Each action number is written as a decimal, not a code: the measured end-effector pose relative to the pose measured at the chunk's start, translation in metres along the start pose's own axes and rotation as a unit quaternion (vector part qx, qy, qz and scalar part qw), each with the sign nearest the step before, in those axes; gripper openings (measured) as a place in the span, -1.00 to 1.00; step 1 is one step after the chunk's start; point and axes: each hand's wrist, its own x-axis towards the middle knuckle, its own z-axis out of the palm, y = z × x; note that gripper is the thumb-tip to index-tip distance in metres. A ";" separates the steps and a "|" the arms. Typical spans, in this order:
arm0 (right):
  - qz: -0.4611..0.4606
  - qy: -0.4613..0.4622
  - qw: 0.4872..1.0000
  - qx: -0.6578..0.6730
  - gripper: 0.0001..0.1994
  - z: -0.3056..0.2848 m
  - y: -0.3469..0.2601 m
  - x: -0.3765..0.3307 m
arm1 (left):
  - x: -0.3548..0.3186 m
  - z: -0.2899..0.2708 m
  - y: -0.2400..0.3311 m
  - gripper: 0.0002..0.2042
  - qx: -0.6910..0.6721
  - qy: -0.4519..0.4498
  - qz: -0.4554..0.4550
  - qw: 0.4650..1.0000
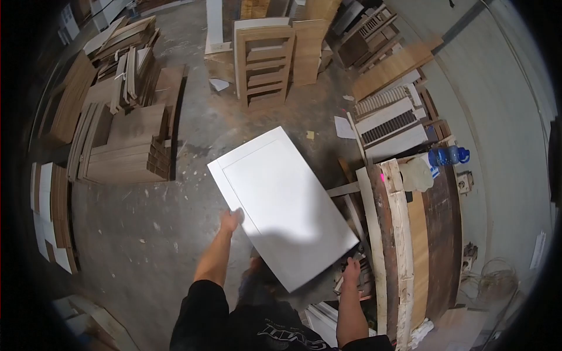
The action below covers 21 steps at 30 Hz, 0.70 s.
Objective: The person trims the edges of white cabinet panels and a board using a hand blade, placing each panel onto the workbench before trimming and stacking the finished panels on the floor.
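A white cabinet door (287, 193) with a thin recessed line inside its frame hangs tilted in front of me, above the floor. My left hand (231, 219) is closed on its left long edge, the thumb lying over the face. Just below the door's lower right corner is my right hand (351, 269), its fingers curled. A small dark shape shows at those fingers, and I cannot make out what it is or whether the hand touches the door. Shadow covers the door's lower part.
On my right stands a wooden workbench (401, 234) with a blue water bottle (449, 155) on it. Stacked wooden panels (126, 143) fill the left side. A wooden frame with slats (264, 67) leans ahead, and louvred white panels (393, 123) lie at the far right.
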 end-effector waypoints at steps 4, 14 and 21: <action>-0.050 0.019 0.988 -0.142 -0.60 -0.003 0.099 -0.005 | -0.021 0.014 -0.036 -0.27 -0.008 0.017 -0.097 0.995; 0.232 0.001 0.970 0.074 -0.71 -0.039 0.159 -0.273 | -0.036 0.141 -0.081 -0.57 -0.003 0.095 -0.213 0.972; 0.277 0.029 0.946 0.164 -0.68 -0.034 0.189 -0.316 | -0.048 0.135 -0.081 -0.48 -0.010 0.001 -0.150 0.989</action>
